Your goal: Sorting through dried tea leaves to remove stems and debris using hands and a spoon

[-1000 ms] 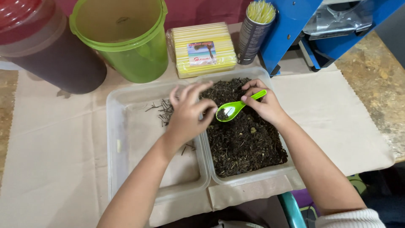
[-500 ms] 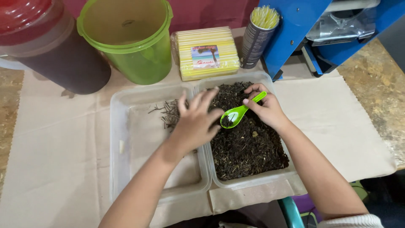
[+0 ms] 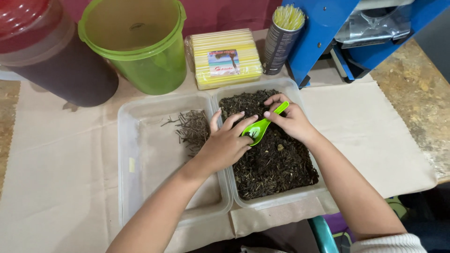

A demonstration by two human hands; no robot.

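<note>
Beige mat [image 3: 61, 178] on speckled stone counter [image 3: 422, 93], cluttered.

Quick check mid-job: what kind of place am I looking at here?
Probably a small drink stall or tea-prep counter. Clues: a clear tub of dark loose tea leaves being worked with a green spoon, packs of yellow straws, and a blue machine behind.

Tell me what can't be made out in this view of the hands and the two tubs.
- Head view: the bowl of the green spoon is partly hidden by the left hand.
- The right hand covers the spoon's handle middle.
- The red-lidded jar is cut off by the frame's top-left edge.
- The loose bits in the spoon are too small to tell.
</note>
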